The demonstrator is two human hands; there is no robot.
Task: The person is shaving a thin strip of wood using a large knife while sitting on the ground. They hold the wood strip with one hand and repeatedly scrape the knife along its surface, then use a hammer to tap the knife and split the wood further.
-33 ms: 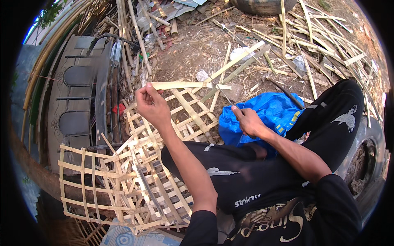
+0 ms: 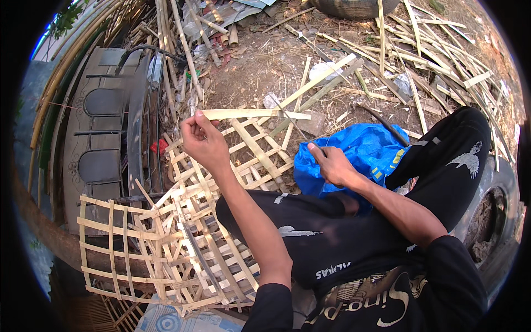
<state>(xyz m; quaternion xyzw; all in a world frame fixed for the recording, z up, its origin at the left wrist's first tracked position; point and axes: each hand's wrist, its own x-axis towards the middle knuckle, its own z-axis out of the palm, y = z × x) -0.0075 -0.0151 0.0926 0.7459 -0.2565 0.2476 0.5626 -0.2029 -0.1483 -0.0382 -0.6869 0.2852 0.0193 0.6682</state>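
Left hand [image 2: 203, 144]: pinching pale strip [image 2: 238, 114] by one end | right hand [image 2: 335, 167]: curled closed around thin knife [image 2: 298, 128]

A pale, flat strip [image 2: 238, 114] extends nearly level, a thin blade [image 2: 297, 128] slanting across its right part.

Two hands [image 2: 206, 143], one held strip [image 2: 243, 114], one blue sheet [image 2: 365, 145] show.

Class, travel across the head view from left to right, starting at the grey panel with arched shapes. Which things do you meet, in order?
Grey panel → red scrap → left hand → pale strip → right hand → tyre at the lower right.
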